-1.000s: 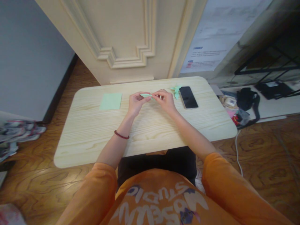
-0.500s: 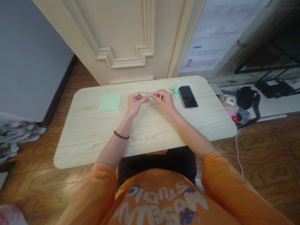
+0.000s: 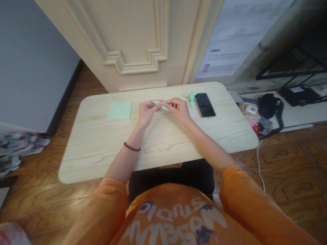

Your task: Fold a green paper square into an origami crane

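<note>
Both of my hands meet over the far middle of a light wooden table (image 3: 102, 146). Between them is a small folded piece of mint-green paper (image 3: 159, 104). My left hand (image 3: 147, 111) pinches its left end, with a dark red bead bracelet on that wrist. My right hand (image 3: 180, 109) pinches the right end with fingers curled. The paper is held just above the tabletop. A flat stack of mint-green paper squares (image 3: 120, 110) lies to the left of my left hand. A finished folded green paper figure (image 3: 191, 97) rests to the right, beside a black phone (image 3: 205, 105).
A cream panelled door (image 3: 133, 41) rises right behind the table. A grey wall stands at the left. On the right, a low shelf holds a black bag (image 3: 269, 107) and small items, and a white cable (image 3: 259, 163) runs over the wood floor.
The folded paper has tilted slightly between my fingers. My hands stay in nearly the same place.
</note>
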Demonstrator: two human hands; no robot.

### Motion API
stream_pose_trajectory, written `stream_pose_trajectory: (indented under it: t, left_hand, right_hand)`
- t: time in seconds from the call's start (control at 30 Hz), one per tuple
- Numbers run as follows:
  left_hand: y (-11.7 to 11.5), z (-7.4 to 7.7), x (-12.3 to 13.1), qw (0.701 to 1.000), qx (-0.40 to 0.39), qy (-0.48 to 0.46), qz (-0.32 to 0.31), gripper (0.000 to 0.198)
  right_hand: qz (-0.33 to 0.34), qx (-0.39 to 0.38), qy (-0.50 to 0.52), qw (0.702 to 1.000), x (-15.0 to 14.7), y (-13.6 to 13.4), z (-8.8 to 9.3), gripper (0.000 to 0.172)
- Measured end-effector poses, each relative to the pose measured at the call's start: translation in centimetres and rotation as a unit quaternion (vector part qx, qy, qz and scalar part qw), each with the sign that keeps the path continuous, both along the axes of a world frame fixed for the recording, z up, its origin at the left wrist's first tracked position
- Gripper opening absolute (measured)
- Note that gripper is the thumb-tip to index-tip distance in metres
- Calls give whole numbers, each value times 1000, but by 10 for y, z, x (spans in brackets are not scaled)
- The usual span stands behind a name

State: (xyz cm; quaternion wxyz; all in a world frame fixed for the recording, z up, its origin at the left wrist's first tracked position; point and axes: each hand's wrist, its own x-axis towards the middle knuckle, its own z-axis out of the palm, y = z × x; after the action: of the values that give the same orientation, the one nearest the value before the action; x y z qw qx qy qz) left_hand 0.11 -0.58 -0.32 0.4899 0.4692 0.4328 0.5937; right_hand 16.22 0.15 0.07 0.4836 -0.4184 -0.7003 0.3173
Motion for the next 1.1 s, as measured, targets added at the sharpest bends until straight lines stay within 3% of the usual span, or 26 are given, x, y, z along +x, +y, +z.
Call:
stream_pose_trajectory:
  t: [0.37, 0.77, 1.1]
  left_hand:
    - [3, -4, 0, 1000, -2, -3, 20, 45]
    - [4, -4, 0, 1000, -13, -7, -16, 50]
    - [2, -1, 0, 999, 6, 2, -44, 44]
  right_hand:
    - [-15, -1, -10, 1000, 0, 0, 0, 15]
    - [-23, -11, 17, 1000, -1, -4, 6, 14]
    - [-44, 34, -5, 998, -2, -2, 2, 15]
